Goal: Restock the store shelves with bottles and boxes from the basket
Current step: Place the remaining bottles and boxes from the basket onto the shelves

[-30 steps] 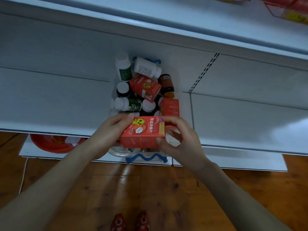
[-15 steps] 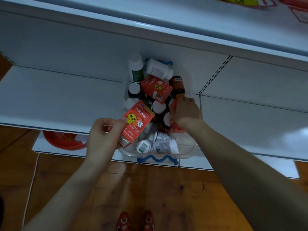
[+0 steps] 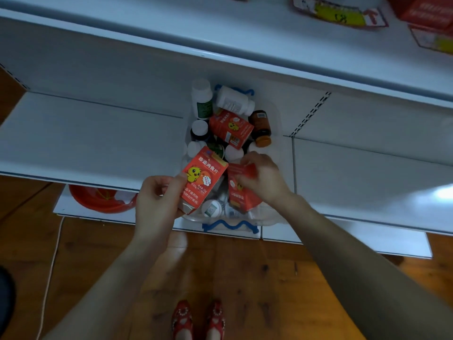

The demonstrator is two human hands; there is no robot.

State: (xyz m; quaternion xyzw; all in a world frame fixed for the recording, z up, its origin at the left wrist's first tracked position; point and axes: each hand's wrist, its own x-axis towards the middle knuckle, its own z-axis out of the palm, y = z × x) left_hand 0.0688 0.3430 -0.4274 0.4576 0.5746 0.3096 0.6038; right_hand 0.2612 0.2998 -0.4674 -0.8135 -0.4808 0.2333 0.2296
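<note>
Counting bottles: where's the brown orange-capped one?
Head view: the brown bottle lies in the far right corner of the basket, beside the loose red box.

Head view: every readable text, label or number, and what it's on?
"珍迪消食片": large white characters on the chick box held by the left hand.
Smaller lines below that: too blurred to read.
Print on the second red box in the right hand: blurred.
Label on the white bottle: unreadable.
Print on the upper-shelf packets: blurred.

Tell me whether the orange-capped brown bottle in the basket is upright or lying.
Lying on its side: the brown bottle shows its whole length, with its orange cap pointing toward the near end of the basket.
</note>
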